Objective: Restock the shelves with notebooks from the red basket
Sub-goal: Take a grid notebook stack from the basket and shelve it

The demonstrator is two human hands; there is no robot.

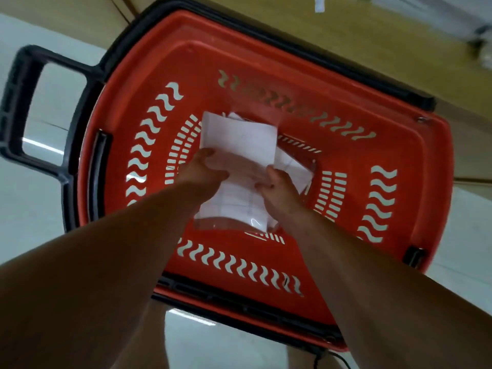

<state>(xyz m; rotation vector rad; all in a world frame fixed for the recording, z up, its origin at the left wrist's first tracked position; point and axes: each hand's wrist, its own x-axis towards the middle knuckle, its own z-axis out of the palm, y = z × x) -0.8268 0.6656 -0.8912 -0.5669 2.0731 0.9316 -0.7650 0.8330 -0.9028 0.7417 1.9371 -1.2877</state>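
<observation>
Dim, warm indoor light. Bright streaks glare on glossy floor (pixel 26 209). White notebooks (pixel 239 139) washed out. Motion blur top right. Wide-angle bending at edges. Forearms (pixel 93 262) dark, soft.

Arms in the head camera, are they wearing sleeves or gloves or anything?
No. The left arm and right arm are bare, with no sleeves showing. The left grip and right grip wear no gloves, and no watch or bracelet shows at the wrists.

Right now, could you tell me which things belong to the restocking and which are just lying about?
Job: basket, notebooks, left hand and right hand gripping them.
Lying about: black cord on the floor, tan panels beyond the basket.
</observation>
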